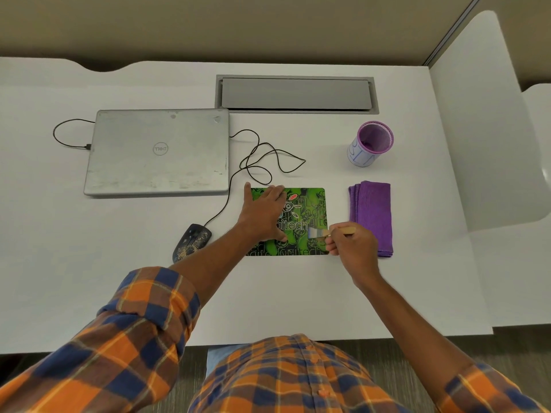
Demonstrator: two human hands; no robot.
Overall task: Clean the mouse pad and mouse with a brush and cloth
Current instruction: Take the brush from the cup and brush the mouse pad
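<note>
A green and black mouse pad (310, 210) lies flat on the white desk. My left hand (264, 213) rests palm down on its left half, fingers spread. My right hand (353, 248) grips a small wooden-handled brush (319, 233) whose pale bristles touch the pad's right edge. A dusty black wired mouse (192, 241) sits on the desk to the left of the pad, touched by neither hand. A folded purple cloth (372, 216) lies just right of the pad, behind my right hand.
A closed silver laptop (158, 152) lies at the back left, with the mouse cable (262, 162) looping beside it. A purple mesh pen cup (371, 144) stands behind the cloth. A grey cable hatch (295, 93) sits at the back. A white divider (489, 129) bounds the right.
</note>
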